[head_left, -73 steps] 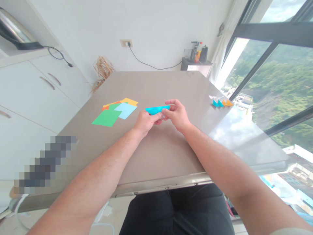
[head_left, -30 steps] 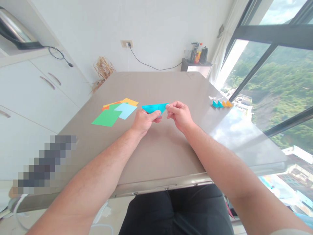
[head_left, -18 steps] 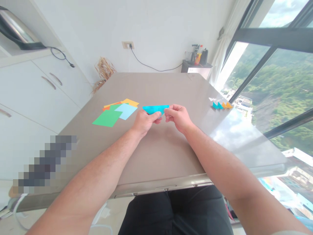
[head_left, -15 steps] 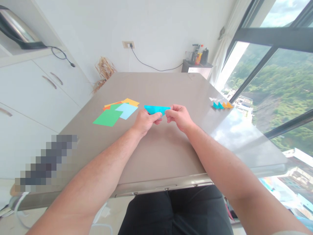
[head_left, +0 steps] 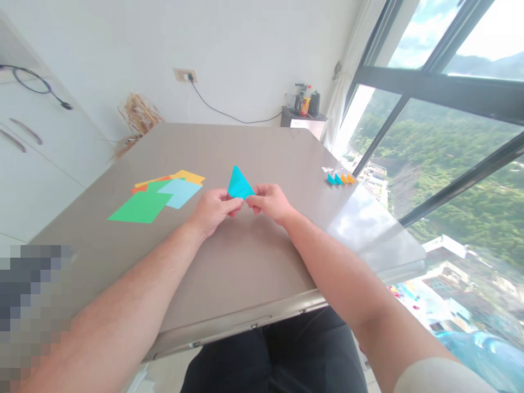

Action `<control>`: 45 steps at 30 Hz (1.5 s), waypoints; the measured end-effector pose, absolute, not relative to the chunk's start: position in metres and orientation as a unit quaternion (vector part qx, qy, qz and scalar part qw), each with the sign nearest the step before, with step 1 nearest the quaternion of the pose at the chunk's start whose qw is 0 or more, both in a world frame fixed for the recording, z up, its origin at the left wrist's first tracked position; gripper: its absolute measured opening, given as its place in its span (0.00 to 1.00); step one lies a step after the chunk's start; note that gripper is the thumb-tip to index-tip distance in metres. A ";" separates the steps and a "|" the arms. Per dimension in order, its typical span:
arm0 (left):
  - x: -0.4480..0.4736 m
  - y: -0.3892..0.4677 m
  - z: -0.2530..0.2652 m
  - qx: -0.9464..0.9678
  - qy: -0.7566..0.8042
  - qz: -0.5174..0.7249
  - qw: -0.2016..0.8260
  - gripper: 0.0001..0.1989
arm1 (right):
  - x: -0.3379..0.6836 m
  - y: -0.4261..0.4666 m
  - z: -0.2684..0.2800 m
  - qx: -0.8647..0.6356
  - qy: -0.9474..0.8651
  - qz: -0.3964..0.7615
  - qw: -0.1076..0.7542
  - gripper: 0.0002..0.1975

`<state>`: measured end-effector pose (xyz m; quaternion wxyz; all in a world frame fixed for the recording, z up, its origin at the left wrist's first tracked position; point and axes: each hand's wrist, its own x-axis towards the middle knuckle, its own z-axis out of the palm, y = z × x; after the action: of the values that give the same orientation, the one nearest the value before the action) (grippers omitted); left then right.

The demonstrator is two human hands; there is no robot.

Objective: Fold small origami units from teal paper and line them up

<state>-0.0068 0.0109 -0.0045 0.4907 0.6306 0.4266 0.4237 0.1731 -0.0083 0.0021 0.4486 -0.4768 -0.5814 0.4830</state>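
A bright blue folded paper (head_left: 239, 184) stands up as a triangle, its point toward the far wall, above the middle of the table. My left hand (head_left: 216, 208) pinches its lower left corner between thumb and fingers. On the other side, my right hand (head_left: 270, 202) is closed on the lower right corner. The two thumbs nearly meet at the paper's near edge. To the left of my left hand lie flat sheets: a green sheet (head_left: 141, 207), a light blue sheet (head_left: 179, 192) and a yellow-orange sheet (head_left: 188, 176), overlapping.
Small folded paper pieces, blue (head_left: 334, 179) and orange (head_left: 347, 179), stand in a row near the right edge of the grey-brown table (head_left: 245, 262). Beyond it, a low cabinet (head_left: 303, 121) carries bottles. Dried stalks (head_left: 141, 117) lean at the back left; windows run along the right.
The blue paper has gone from a wide shape with its long edge at the top to an upward-pointing triangle. Both hands stay closed on it. The view has swung to the right.
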 end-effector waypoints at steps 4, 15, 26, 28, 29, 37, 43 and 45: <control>-0.004 0.011 -0.007 0.627 0.426 0.437 0.484 0.04 | 0.171 -0.008 0.000 -0.487 -0.576 0.474 0.454 0.07; 0.000 0.012 -0.005 0.560 0.422 0.488 0.520 0.06 | 0.164 -0.010 0.003 -0.481 -0.578 0.469 0.463 0.06; -0.002 0.012 -0.001 0.542 0.430 0.490 0.531 0.09 | 0.163 -0.006 0.002 -0.474 -0.575 0.479 0.463 0.08; -0.003 0.013 -0.002 0.547 0.430 0.484 0.530 0.11 | 0.163 -0.003 -0.001 -0.473 -0.579 0.478 0.461 0.08; -0.004 0.013 -0.002 0.549 0.429 0.481 0.532 0.12 | 0.163 -0.002 -0.002 -0.472 -0.581 0.477 0.461 0.08; -0.005 0.015 -0.007 0.528 0.437 0.499 0.530 0.10 | 0.162 -0.004 -0.002 -0.453 -0.581 0.481 0.476 0.08; -0.001 0.012 -0.007 0.535 0.419 0.498 0.538 0.10 | 0.163 -0.008 0.000 -0.464 -0.566 0.476 0.487 0.05; 0.000 0.011 -0.006 0.539 0.417 0.505 0.530 0.11 | 0.164 -0.007 -0.002 -0.457 -0.557 0.486 0.495 0.05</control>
<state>0.0004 0.0107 -0.0064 0.5303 0.5388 0.4170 0.5045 0.1640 -0.0071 -0.0020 0.4946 -0.4572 -0.5567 0.4862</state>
